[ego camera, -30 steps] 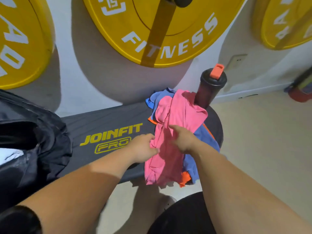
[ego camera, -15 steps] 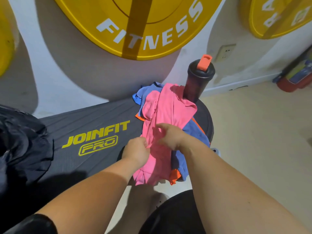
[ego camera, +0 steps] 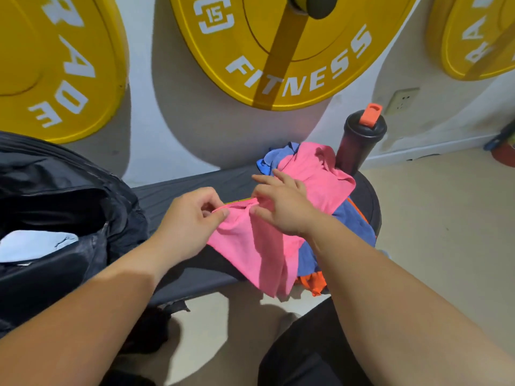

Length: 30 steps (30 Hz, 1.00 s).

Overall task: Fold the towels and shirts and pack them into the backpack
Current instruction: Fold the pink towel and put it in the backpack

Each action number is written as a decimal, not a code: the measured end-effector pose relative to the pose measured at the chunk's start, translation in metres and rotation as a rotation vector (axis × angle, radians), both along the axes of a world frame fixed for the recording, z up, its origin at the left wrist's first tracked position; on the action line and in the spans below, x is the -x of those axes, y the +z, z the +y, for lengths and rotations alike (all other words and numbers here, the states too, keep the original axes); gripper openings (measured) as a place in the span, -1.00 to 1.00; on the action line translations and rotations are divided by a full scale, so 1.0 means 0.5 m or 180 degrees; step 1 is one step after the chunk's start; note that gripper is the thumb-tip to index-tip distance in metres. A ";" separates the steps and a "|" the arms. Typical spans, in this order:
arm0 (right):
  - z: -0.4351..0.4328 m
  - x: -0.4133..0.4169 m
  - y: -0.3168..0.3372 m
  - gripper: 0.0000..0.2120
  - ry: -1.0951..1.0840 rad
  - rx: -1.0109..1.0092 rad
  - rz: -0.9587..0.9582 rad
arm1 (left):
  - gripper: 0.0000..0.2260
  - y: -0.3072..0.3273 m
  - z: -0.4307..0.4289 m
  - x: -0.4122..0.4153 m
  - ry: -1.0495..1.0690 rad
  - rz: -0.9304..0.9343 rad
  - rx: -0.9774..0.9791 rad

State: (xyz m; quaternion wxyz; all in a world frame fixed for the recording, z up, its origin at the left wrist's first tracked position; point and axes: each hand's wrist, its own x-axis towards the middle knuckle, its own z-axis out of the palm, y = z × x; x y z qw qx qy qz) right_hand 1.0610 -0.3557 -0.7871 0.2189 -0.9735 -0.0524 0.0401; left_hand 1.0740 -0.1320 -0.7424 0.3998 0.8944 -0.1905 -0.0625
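A pink towel [ego camera: 259,254] lies on top of a pile on the right end of the dark bench [ego camera: 178,190], its lower part hanging over the front edge. My left hand [ego camera: 189,221] pinches the towel's top edge between thumb and fingers. My right hand [ego camera: 281,207] pinches the same edge just to the right, its other fingers spread. Under the pink towel lie a blue cloth [ego camera: 354,221] and an orange cloth [ego camera: 313,282]. The black backpack [ego camera: 69,207] stands open on the bench's left end, with a light blue folded cloth [ego camera: 33,243] inside.
A dark shaker bottle [ego camera: 359,143] with an orange cap stands behind the pile against the wall. Yellow weight plates [ego camera: 278,51] hang on the wall above the bench. Beige floor [ego camera: 446,232] spreads to the right. My dark-clothed leg [ego camera: 306,349] is below the bench.
Both hands have lifted and pulled the pink towel's edge leftward, stretching it between them. The view has swung left, bringing the backpack into sight again.
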 end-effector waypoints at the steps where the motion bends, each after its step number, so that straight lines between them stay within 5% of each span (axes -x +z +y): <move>1: 0.015 0.001 0.006 -0.70 0.0099 -0.0046 -0.0113 | -0.83 0.011 0.027 0.001 0.0040 -0.0043 0.0013; 6: 0.081 0.008 0.040 -0.68 0.0406 -0.0533 -0.0507 | -0.85 0.051 0.135 0.014 0.0390 0.0082 0.0297; 12: 0.076 0.022 0.031 -0.92 0.0460 0.0841 -0.0299 | -0.82 0.096 0.210 0.027 0.0709 0.0263 0.0766; 16: 0.022 0.039 0.040 -0.86 0.0132 0.1418 -0.0153 | -0.84 0.111 0.269 0.005 0.0803 0.0021 0.0196; 19: 0.029 0.054 0.078 -0.84 0.0232 0.0932 -0.0422 | -0.88 0.101 0.290 -0.001 0.0644 0.0020 -0.0609; 23: 0.110 0.077 0.151 -0.74 0.0527 0.0460 -0.0584 | -0.39 0.084 0.221 0.032 -0.0227 0.0206 -0.0751; 28: 0.165 0.096 0.192 -0.73 0.0511 0.0202 -0.0669 | -0.93 0.073 0.098 0.067 -0.0289 0.0056 0.0098; 30: 0.148 0.104 0.196 -0.64 0.0363 0.0127 -0.0672 | -0.87 0.075 0.093 0.062 -0.0096 0.0043 0.0380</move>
